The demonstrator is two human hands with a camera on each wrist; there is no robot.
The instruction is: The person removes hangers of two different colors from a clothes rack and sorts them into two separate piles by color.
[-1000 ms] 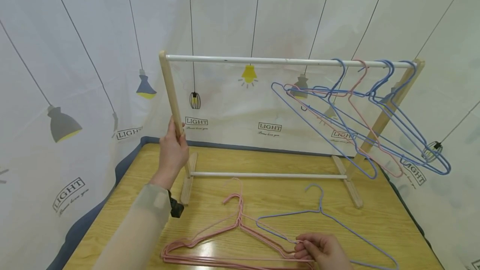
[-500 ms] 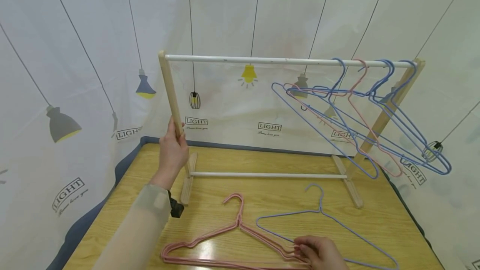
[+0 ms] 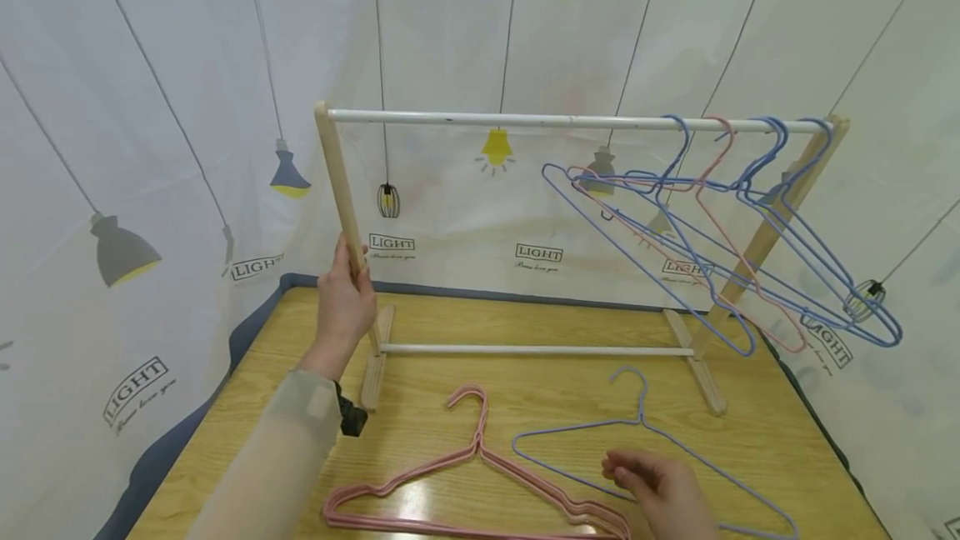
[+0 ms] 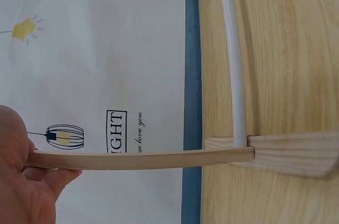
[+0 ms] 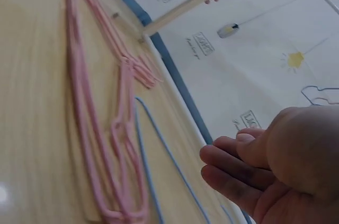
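Observation:
My left hand point(image 3: 347, 311) grips the left wooden post point(image 3: 337, 173) of a small clothes rack, thumb on the near side. The left wrist view shows that hand point(image 4: 21, 166) wrapped at the post point(image 4: 143, 160). My right hand point(image 3: 654, 486) hovers over a blue hanger point(image 3: 641, 417) lying flat, with fingers loosely bent and nothing between them. Just left of it, a neat stack of pink hangers point(image 3: 478, 442) lies on the table, hooks pointing left. In the right wrist view the fingers stand apart from the pink stack point(image 5: 77, 65).
Several blue hangers point(image 3: 767, 158) and a pink hanger point(image 3: 717, 161) hang at the right end of the rack's white top rail point(image 3: 480, 118). A lower white bar point(image 3: 525, 350) joins the rack's feet. A lamp-printed cloth point(image 3: 450, 40) hangs behind the table.
The loose upper pink hanger has come down in line with the stack. My right hand has let go of the pink hangers and shifted slightly right. The left hand stays on the post.

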